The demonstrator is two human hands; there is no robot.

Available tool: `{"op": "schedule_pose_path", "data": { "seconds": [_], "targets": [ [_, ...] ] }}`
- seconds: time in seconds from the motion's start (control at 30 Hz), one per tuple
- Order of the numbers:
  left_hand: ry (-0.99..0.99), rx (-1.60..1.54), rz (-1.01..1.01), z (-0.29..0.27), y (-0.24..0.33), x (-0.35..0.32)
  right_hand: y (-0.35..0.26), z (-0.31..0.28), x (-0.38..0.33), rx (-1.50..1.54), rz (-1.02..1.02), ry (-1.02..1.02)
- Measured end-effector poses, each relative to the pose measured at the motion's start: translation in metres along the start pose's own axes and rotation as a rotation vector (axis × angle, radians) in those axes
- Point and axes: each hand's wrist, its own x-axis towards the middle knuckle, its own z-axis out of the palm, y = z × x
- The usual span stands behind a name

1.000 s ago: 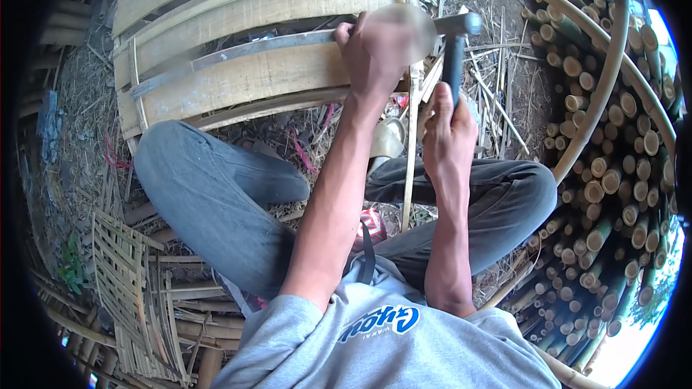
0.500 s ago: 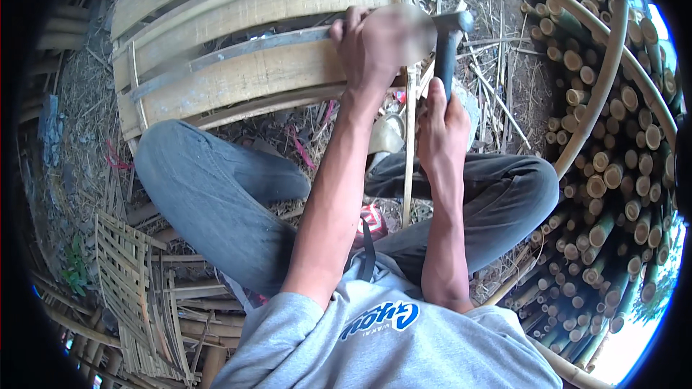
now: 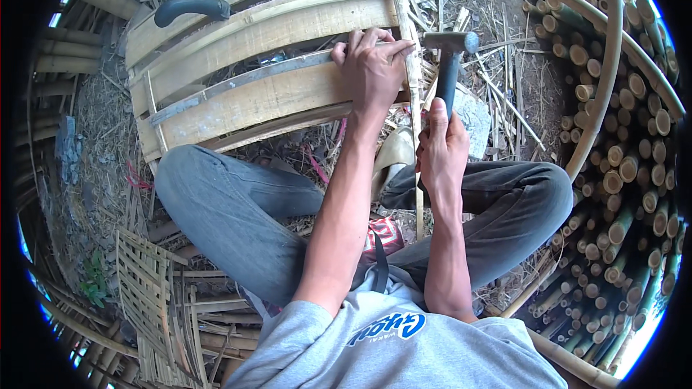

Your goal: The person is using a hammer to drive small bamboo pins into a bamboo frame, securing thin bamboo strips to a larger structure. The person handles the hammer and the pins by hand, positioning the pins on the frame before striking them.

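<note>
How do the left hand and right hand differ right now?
The left hand lies fingers spread on the bamboo slat panel; the right hand is closed around the hammer handle. The left arm reaches farther forward; the right hand stays nearer the lap. Both are bare.

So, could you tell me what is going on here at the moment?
A person sits cross-legged on littered ground, working on a frame of split bamboo slats. The left hand presses on the slats near a thin upright strip. The right hand grips a hammer by its handle, head raised beside that strip. Cut bamboo poles are stacked to the right.
</note>
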Motion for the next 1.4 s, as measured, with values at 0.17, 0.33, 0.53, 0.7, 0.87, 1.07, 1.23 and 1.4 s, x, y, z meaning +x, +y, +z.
{"op": "schedule_pose_path", "data": {
  "seconds": [0.17, 0.33, 0.53, 0.7, 0.87, 1.07, 1.23, 1.4],
  "targets": [
    [-0.005, 0.014, -0.006, 0.000, -0.003, 0.001, -0.005, 0.011, 0.002, -0.205, -0.160, 0.058],
    [0.011, 0.029, 0.003, 0.001, -0.003, 0.000, -0.003, 0.009, -0.001, -0.052, -0.152, 0.061],
    [0.011, -0.013, -0.022, -0.003, -0.003, -0.002, -0.009, 0.011, 0.000, -0.326, -0.125, 0.034],
    [0.001, -0.010, -0.002, 0.002, 0.000, 0.001, -0.014, -0.001, -0.004, -0.111, -0.186, 0.059],
    [0.047, -0.019, 0.002, 0.000, -0.003, 0.001, -0.004, 0.014, -0.001, -0.262, -0.135, 0.040],
    [-0.019, -0.083, -0.079, -0.004, 0.003, 0.004, -0.005, 0.007, 0.001, -0.079, -0.145, 0.071],
    [-0.073, -0.097, -0.116, -0.006, 0.000, 0.005, 0.001, 0.007, 0.005, -0.175, -0.227, 0.085],
    [-0.109, -0.083, -0.058, -0.005, -0.011, 0.004, -0.003, 0.010, 0.001, -0.197, -0.171, 0.061]
  ]
}}
